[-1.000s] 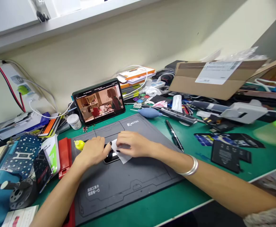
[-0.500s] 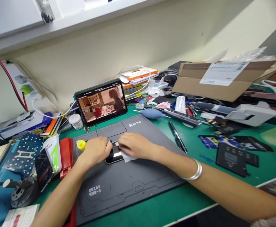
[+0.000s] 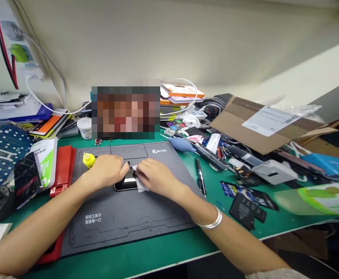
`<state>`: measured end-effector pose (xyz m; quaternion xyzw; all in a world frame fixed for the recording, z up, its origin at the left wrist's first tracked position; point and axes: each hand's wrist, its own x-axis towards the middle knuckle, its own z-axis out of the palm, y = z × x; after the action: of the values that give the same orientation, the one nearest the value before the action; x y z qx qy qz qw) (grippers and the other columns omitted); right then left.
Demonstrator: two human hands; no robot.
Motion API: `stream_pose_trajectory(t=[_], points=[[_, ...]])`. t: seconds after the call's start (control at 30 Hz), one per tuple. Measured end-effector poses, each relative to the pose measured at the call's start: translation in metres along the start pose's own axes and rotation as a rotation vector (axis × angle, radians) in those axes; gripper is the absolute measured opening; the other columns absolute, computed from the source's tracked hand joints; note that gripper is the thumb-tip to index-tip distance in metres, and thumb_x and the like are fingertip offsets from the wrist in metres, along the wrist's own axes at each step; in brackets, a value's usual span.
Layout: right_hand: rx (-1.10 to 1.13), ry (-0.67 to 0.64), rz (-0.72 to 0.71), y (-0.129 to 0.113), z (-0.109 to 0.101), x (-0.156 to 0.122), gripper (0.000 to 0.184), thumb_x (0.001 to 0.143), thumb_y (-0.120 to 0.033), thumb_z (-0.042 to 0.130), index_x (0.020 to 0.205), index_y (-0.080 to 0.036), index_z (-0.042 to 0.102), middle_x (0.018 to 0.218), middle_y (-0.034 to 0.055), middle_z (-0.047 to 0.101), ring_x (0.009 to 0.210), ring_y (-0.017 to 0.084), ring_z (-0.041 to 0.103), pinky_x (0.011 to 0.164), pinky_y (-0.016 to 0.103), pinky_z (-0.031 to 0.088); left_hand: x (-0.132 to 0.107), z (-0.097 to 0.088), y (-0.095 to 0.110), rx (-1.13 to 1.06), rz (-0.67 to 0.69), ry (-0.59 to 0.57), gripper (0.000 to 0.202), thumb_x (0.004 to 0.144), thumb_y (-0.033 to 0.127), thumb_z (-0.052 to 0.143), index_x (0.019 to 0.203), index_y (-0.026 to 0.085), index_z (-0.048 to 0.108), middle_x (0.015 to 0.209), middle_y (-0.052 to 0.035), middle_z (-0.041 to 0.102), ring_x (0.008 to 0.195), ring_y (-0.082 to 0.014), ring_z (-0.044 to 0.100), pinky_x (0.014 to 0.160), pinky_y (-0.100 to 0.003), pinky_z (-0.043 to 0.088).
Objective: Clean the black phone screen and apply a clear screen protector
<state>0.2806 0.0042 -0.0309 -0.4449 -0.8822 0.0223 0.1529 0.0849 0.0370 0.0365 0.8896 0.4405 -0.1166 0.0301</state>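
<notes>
Watching from my remote station, I saw the work centred on a black smartphone (image 3: 125,185) lying flat, glass up, in the middle of a black silicone repair mat (image 3: 128,228). The left hand (image 3: 104,172) was curled, its fingertips touching the phone's upper edge; I could not tell whether it gripped the phone or only steadied it. The right hand (image 3: 158,179) had its fingers bunched over a white wipe (image 3: 141,186), which was pressed against the glass and hung past the phone's right end.

I judged the step in hand to be cleaning the phone's glass, though the hands hid much of the screen. The next move, as I read it, called for keeping the phone pinned and drawing the wipe evenly across the glass without letting the phone slide.

A yellow plastic squeeze bottle (image 3: 88,159) stood just beside the left hand. A red plastic case (image 3: 62,170) lay along the mat's left edge, a black pen (image 3: 200,176) lay to its right, and a pale blue rubber air blower (image 3: 181,144) sat beyond it on the green surface (image 3: 163,255). The right forearm wore a silver bangle (image 3: 208,219).
</notes>
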Motion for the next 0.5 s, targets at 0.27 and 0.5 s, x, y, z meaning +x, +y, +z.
stream_pose_trajectory(t=[0.27,0.5], points=[[0.060,-0.023,0.026,0.014,0.000,-0.002,0.014,0.094,-0.017,0.054,0.081,-0.021,0.056,0.077,0.0033,0.063,0.072,0.018,0.051,0.067,0.029,0.037,-0.003,-0.003,0.002,-0.008,0.040,0.000,0.044,0.100,0.027,0.029,0.096,0.009,0.068,0.095,-0.0200,0.072,0.088,-0.0349,0.070,0.069,-0.040,0.048],[0.023,-0.054,-0.014,0.005,-0.002,-0.005,0.017,0.095,-0.016,0.048,0.081,-0.021,0.056,0.081,0.0056,0.063,0.075,0.020,0.051,0.069,0.031,0.037,0.002,0.013,-0.002,-0.055,0.041,0.089,0.040,0.099,0.030,0.035,0.092,0.011,0.069,0.089,-0.0176,0.073,0.083,-0.0346,0.070,0.068,-0.041,0.048]])
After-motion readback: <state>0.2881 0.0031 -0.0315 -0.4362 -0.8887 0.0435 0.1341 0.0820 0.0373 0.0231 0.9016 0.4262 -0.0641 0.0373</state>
